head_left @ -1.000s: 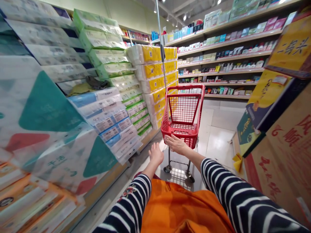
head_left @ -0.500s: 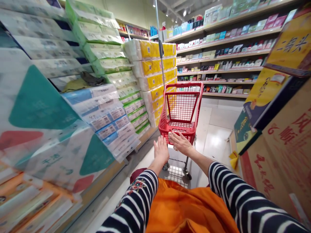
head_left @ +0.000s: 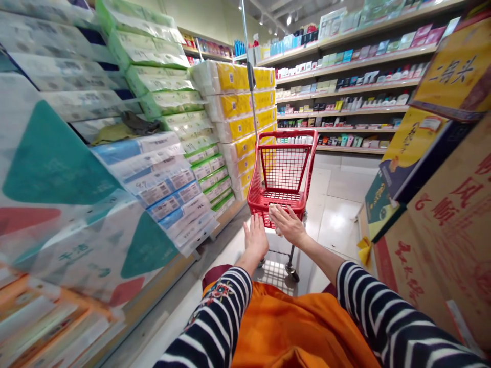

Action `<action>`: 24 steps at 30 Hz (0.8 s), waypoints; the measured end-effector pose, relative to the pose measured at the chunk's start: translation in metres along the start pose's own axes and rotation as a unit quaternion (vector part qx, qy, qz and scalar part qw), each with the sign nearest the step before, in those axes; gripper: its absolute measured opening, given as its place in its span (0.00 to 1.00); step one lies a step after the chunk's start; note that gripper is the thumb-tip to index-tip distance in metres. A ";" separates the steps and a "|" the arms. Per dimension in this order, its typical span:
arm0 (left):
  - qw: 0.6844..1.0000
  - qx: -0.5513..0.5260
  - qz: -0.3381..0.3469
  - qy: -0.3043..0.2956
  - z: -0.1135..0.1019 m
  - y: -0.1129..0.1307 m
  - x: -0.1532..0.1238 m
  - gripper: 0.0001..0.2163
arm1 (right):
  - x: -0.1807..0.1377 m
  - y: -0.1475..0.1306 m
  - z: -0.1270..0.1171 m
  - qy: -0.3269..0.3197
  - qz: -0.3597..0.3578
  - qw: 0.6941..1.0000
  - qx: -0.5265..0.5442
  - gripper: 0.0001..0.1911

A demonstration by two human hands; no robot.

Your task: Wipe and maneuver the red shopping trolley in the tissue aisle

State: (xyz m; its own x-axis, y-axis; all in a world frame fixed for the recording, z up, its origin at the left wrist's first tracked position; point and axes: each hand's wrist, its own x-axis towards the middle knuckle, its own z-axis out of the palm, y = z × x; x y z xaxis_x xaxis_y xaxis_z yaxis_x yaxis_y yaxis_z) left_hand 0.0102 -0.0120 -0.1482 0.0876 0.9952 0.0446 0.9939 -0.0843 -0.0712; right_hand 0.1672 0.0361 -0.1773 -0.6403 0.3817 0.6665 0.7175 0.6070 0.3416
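A red shopping cart (head_left: 286, 197) with a grid basket stands in front of me on the aisle floor. My right hand (head_left: 289, 225) is at the near end of its basket, fingers stretched forward over a crumpled white piece of cloth or tissue (head_left: 276, 231). Most of that white piece is hidden under the palm and fingers. Beside it, my left hand (head_left: 256, 236) is open, fingers extended and held flat close to the basket's lower near corner. Whether its fingertips touch the cart, I cannot tell.
Stacked tissue packs, some yellow (head_left: 240, 105) and some green (head_left: 159, 82), line the left. Shelves (head_left: 345, 89) of small boxes and bottles run along the back. Cardboard cartons (head_left: 429, 245) and yellow boxes (head_left: 406, 138) stand at the right.
My right hand has shifted slightly right and down, showing more of the white piece under it. The left hand stays nearly in place. The whole view has shifted slightly left.
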 end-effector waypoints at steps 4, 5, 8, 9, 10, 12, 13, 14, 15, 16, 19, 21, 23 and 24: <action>1.000 0.004 0.022 0.004 0.000 0.003 -0.001 0.35 | -0.013 -0.006 0.015 -0.053 -0.021 0.998 0.021 0.20; 1.000 0.005 0.026 0.007 0.002 0.003 -0.002 0.35 | -0.020 -0.009 0.019 -0.065 -0.021 0.997 0.026 0.19; 0.999 0.005 0.031 0.007 0.009 0.005 -0.003 0.34 | -0.039 -0.015 0.026 -0.080 -0.024 0.996 0.037 0.17; 0.999 0.005 0.032 0.006 0.011 0.006 -0.003 0.34 | -0.042 -0.015 0.024 -0.077 -0.026 0.996 0.037 0.17; 0.999 0.005 0.034 0.005 0.012 0.007 -0.003 0.34 | -0.042 -0.014 0.020 -0.068 -0.023 0.997 0.035 0.18; 0.999 0.003 0.035 0.006 0.012 0.012 -0.002 0.33 | -0.038 -0.008 0.009 -0.040 0.002 0.999 0.022 0.19; 0.999 0.000 0.035 0.008 0.010 0.014 -0.002 0.33 | -0.034 -0.004 0.002 -0.025 0.020 0.999 0.014 0.20; 0.999 -0.004 0.035 0.009 0.008 0.017 -0.001 0.33 | -0.030 0.000 -0.003 -0.014 0.039 0.999 0.006 0.20; 0.999 -0.008 0.036 0.010 0.005 0.020 -0.001 0.33 | -0.027 0.004 -0.008 -0.007 0.054 0.999 0.000 0.21; 0.999 -0.013 0.038 0.010 0.002 0.023 0.000 0.33 | -0.026 0.007 -0.010 -0.005 0.064 0.998 -0.005 0.21; 0.998 -0.021 0.054 0.009 -0.004 0.029 -0.001 0.34 | -0.035 0.006 -0.006 -0.019 0.061 0.998 -0.006 0.20; 0.998 -0.018 0.067 0.011 -0.003 0.031 -0.004 0.34 | -0.050 0.000 0.003 -0.040 0.049 0.998 0.002 0.19; 0.997 -0.010 0.076 0.014 0.000 0.030 -0.005 0.33 | -0.065 -0.008 0.009 -0.060 0.041 0.997 0.015 0.19; 0.997 -0.006 0.078 0.016 0.002 0.029 -0.006 0.33 | -0.071 -0.010 0.010 -0.065 0.039 0.997 0.020 0.19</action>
State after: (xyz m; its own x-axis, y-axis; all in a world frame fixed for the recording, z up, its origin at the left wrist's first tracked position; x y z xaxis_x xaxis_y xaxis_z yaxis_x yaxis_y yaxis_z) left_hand 0.0385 -0.0204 -0.1526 0.2441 0.9675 0.0661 0.9684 -0.2396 -0.0687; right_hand 0.2024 0.0103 -0.2344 -0.6152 0.5148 0.5971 0.7568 0.5980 0.2641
